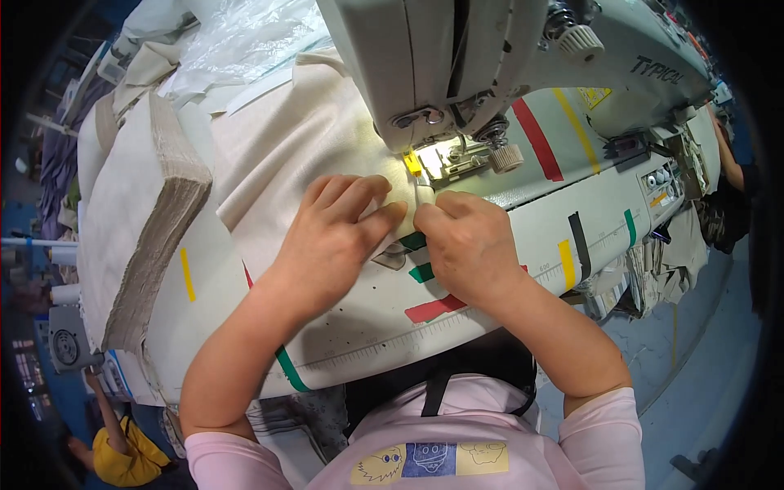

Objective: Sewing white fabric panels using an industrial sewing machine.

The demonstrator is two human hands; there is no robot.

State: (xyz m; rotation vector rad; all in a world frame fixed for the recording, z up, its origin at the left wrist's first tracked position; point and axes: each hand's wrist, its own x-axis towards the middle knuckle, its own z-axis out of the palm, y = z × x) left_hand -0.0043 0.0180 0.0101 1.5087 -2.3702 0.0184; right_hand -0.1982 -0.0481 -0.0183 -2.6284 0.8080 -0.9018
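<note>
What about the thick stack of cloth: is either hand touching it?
No, the stack of cloth lies off to the left, while the left hand and right hand are close together by the sewing machine.

You are facing dark lettering (656, 69) on the sewing machine's arm (608, 69), a yellow warning sign (594, 97) beneath it, and a numbered scale (367, 351) along the table (351, 325).

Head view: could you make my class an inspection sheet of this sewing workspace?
Surface: pale table, with coloured tape strips and a ruled near edge.
Job's things: beige cloth, left of the sewing machine, work light on.
Clutter: stacked fabric at left, clear plastic sheeting behind.
Grip: left hand and right hand, curled close together; any pinch on the cloth is hidden.
Cables: nothing seen.
Surroundings: person in yellow, lower left; bare arm, far right.
</note>
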